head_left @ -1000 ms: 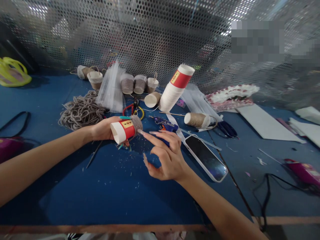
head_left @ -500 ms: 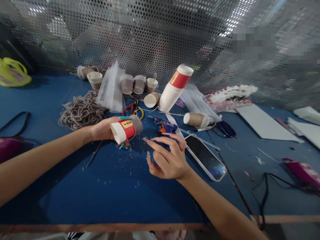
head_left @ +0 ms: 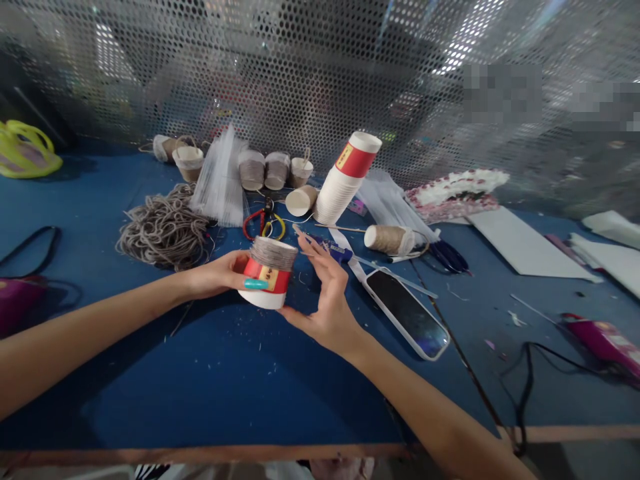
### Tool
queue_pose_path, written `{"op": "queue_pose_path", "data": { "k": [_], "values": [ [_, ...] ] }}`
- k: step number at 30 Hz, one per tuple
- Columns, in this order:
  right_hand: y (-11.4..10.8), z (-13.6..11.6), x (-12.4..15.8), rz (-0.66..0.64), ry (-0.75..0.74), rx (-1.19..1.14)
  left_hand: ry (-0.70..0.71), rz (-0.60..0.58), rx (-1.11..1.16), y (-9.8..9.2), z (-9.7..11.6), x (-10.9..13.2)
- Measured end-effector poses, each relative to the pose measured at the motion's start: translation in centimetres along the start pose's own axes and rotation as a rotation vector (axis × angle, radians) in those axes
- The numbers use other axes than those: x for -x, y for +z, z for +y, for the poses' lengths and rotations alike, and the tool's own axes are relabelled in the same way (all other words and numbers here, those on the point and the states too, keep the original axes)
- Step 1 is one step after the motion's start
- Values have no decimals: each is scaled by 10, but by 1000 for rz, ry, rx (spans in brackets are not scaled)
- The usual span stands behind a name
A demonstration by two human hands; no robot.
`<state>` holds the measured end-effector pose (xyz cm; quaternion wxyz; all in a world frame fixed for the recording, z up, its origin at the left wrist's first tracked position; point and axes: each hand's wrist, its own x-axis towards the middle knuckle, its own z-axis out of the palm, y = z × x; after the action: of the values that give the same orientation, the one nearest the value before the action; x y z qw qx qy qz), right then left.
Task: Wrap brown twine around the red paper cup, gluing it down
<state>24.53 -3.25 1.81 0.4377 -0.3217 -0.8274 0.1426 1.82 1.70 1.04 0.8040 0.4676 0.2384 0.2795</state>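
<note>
My left hand (head_left: 227, 275) grips a paper cup (head_left: 280, 280), its thumb across the red band with the yellow label. Grey cord (head_left: 274, 253) is wound round the cup's upper, narrower end, while the wide white end points down. To the right of the cup is my right hand (head_left: 327, 300), fingers stretched out and apart. Its thumb tip comes up to the cup's lower edge; I cannot tell if it touches. Behind the right fingers lies a blue glue gun (head_left: 341, 251), partly hidden. A loose heap of grey cord (head_left: 163, 230) lies beyond my left forearm.
Red-and-yellow-handled cutters (head_left: 265, 219) lie behind the cup. A leaning stack of paper cups (head_left: 340, 193), several cord-wrapped cups (head_left: 251, 170) and clear sticks (head_left: 220, 183) stand or lie farther back. At right are a phone (head_left: 407, 310), a twine-wrapped cup (head_left: 387, 238) and a white board (head_left: 530, 247).
My left hand has turned the cup from lying sideways to nearly upright, cord end up, and moved it slightly right. My right hand has come closer to the cup, its fingers extending upward.
</note>
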Motion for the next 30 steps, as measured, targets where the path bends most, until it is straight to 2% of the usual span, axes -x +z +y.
{"op": "queue_pose_path", "data": {
  "k": [3,7,11,14,18,22,26,30],
  "values": [
    [-1,0,-2,12,-25,-31,1,-3,8,4,-1,1],
    [-1,-1,-4,72,-36,65,33,2,7,7,-2,1],
    [-2,-2,-4,130,-69,221,107,122,-81,15,-5,-2],
    [-2,-3,-4,120,-91,262,126,188,-133,21,-7,-5],
    [0,-1,-4,120,-90,203,156,212,-86,23,-6,-6],
    [1,3,-2,127,45,70,176,199,-3,16,-5,-4],
    [3,3,-1,62,78,-78,195,173,72,10,-6,-3],
    [6,-2,0,-30,62,-91,154,152,79,13,-8,-3]
  ]
}}
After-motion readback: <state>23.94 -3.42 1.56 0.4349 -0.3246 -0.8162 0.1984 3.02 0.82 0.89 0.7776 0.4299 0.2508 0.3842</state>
